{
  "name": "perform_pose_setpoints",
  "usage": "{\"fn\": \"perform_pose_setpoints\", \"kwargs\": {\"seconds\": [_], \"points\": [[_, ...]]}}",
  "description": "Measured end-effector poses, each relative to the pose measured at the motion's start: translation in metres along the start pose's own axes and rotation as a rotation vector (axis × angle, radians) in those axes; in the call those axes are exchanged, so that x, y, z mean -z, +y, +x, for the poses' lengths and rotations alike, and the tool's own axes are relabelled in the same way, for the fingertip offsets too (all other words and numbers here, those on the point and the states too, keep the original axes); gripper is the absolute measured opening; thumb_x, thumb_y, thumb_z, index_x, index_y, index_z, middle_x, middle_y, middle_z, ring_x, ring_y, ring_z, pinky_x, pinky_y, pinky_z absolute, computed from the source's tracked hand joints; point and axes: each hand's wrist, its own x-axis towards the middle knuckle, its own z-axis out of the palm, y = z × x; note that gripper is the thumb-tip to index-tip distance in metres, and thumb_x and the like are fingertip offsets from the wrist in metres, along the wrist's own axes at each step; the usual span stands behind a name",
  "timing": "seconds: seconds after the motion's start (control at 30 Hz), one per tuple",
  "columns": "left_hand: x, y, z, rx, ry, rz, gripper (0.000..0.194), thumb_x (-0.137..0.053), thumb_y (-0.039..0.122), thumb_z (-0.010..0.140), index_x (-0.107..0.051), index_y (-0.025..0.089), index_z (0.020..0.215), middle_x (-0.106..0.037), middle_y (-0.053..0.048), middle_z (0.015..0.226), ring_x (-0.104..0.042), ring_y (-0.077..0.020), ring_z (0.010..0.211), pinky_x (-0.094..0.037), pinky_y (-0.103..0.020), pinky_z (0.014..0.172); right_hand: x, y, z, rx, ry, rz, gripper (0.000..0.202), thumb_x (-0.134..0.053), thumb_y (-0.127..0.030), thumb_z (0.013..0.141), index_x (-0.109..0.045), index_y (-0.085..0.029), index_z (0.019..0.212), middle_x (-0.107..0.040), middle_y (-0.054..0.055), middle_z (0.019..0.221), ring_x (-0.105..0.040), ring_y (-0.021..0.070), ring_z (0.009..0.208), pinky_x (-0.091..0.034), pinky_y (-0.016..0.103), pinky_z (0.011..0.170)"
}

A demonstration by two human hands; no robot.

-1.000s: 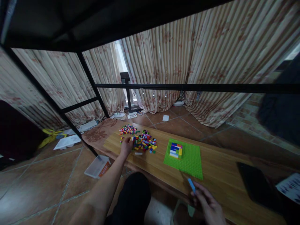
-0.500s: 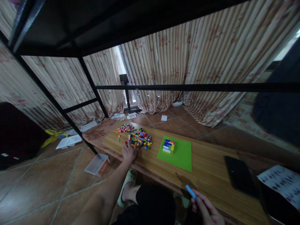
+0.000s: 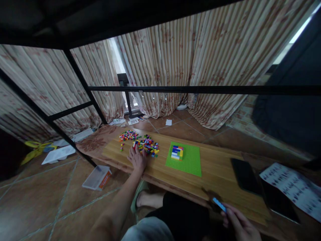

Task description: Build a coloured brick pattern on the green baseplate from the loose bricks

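Note:
My left hand (image 3: 137,160) reaches over the near edge of a pile of mixed colourful toy building bricks (image 3: 149,143). Its fingers are spread among the bricks, and its fingertips are partly hidden there. Low on the right, beyond the board's front edge, my right hand (image 3: 239,221) pinches one end of a long, narrow light-blue brick (image 3: 219,204). On a green studded baseplate (image 3: 192,164) sits a small block built of blue, white, yellow and orange bricks (image 3: 177,152), apart from both hands.
A second heap of small bricks (image 3: 128,135) lies at the far left of the wooden board (image 3: 160,169). To the right are a black phone-like slab (image 3: 245,175) and a printed sheet (image 3: 292,189). A clear plastic box (image 3: 96,177) stands on the floor; a black metal bar (image 3: 200,89) crosses ahead.
My view has turned slightly right, shifting the scene left. My left hand stays at the brick pile with its fingers more spread. My right hand still holds the light-blue brick.

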Motion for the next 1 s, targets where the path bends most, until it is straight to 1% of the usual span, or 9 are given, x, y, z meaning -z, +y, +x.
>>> {"fn": "perform_pose_setpoints", "kwargs": {"seconds": [0.07, 0.1, 0.17, 0.27, 0.37, 0.5, 0.67, 0.8, 1.0], "points": [[0.014, 0.009, -0.025, -0.144, -0.065, -0.225, 0.048, -0.045, 0.035, 0.092, -0.045, 0.015, 0.136, -0.039, -0.018, 0.146, -0.034, -0.0306, 0.136, -0.028, -0.05, 0.111, -0.026, -0.014, -0.014, 0.071, -0.053, 0.026, 0.054, -0.074, -0.062, 0.059, -0.071, -0.019, 0.092, -0.068, 0.003, 0.071, -0.059, 0.015, 0.058, -0.05, 0.025, 0.054], [0.021, 0.014, -0.041, -0.218, -0.177, -0.376, 0.045, -0.044, 0.034, 0.093, -0.048, 0.015, 0.133, -0.046, -0.016, 0.141, -0.041, -0.0274, 0.132, -0.032, -0.044, 0.11, -0.041, -0.021, -0.021, 0.111, -0.069, 0.036, 0.052, -0.073, -0.06, 0.063, -0.07, -0.019, 0.093, -0.069, 0.003, 0.074, -0.058, 0.0145, 0.059, -0.049, 0.025, 0.054], [0.035, 0.024, -0.074, -0.298, -0.516, -0.653, 0.04, -0.043, 0.038, 0.093, -0.056, 0.017, 0.124, -0.06, -0.012, 0.126, -0.056, -0.024, 0.117, -0.041, -0.038, 0.103, -0.071, -0.035, -0.033, 0.199, -0.092, 0.088, 0.048, -0.071, -0.057, 0.067, -0.069, -0.018, 0.095, -0.068, 0.004, 0.076, -0.057, 0.0139, 0.061, -0.049, 0.026, 0.057], [0.057, 0.035, -0.112, -0.273, -0.98, -0.983, 0.043, -0.047, 0.046, 0.091, -0.058, 0.018, 0.121, -0.068, -0.01, 0.111, -0.066, -0.0197, 0.092, -0.053, -0.033, 0.083, -0.11, -0.048, -0.049, 0.259, -0.115, 0.139, 0.044, -0.069, -0.056, 0.071, -0.068, -0.017, 0.093, -0.067, 0.004, 0.074, -0.054, 0.0125, 0.058, -0.047, 0.026, 0.056], [0.074, 0.037, -0.123, -0.253, -1.157, -1.132, 0.04, -0.054, 0.045, 0.088, -0.06, 0.016, 0.116, -0.07, -0.008, 0.098, -0.066, -0.0164, 0.081, -0.053, -0.028, 0.075, -0.139, -0.053, -0.065, 0.296, -0.137, 0.128, 0.04, -0.068, -0.056, 0.073, -0.068, -0.018, 0.088, -0.065, 0.001, 0.069, -0.054, 0.0119, 0.058, -0.045, 0.024, 0.056], [0.08, 0.023, -0.106, -0.295, -1.139, -1.135, 0.025, -0.06, 0.037, 0.085, -0.064, 0.017, 0.1, -0.069, -0.005, 0.086, -0.064, -0.0152, 0.077, -0.051, -0.026, 0.073, -0.163, -0.051, -0.076, 0.332, -0.137, 0.057, 0.039, -0.065, -0.054, 0.076, -0.069, -0.018, 0.09, -0.063, 0.001, 0.068, -0.055, 0.013, 0.06, -0.045, 0.025, 0.058], [0.066, 0.006, -0.094, -0.301, -1.086, -1.052, 0.02, -0.059, 0.033, 0.087, -0.065, 0.019, 0.099, -0.068, -0.003, 0.083, -0.064, -0.0148, 0.078, -0.05, -0.024, 0.073, -0.178, -0.039, -0.058, 0.307, -0.159, 0.031, 0.04, -0.068, -0.053, 0.074, -0.069, -0.019, 0.095, -0.061, -0.001, 0.065, -0.052, 0.0128, 0.059, -0.041, 0.024, 0.056], [0.046, 0.015, -0.097, -0.25, -1.097, -1.05, 0.022, -0.058, 0.034, 0.087, -0.066, 0.019, 0.101, -0.069, -0.004, 0.089, -0.065, -0.016, 0.079, -0.051, -0.026, 0.074, -0.177, -0.033, -0.034, 0.261, -0.122, 0.059, 0.038, -0.071, -0.053, 0.07, -0.072, -0.019, 0.089, -0.064, 0.001, 0.066, -0.052, 0.013, 0.059, -0.042, 0.025, 0.056], [0.011, 0.04, -0.092, -0.222, -1.024, -1.011, 0.021, -0.06, 0.032, 0.083, -0.069, 0.019, 0.097, -0.07, -0.004, 0.088, -0.063, -0.016, 0.081, -0.051, -0.026, 0.075, -0.173, -0.036, 0.006, 0.261, -0.04, 0.073, 0.034, -0.075, -0.047, 0.065, -0.074, -0.02, 0.084, -0.07, 0.004, 0.079, -0.06, 0.0165, 0.071, -0.047, 0.029, 0.066]]}}
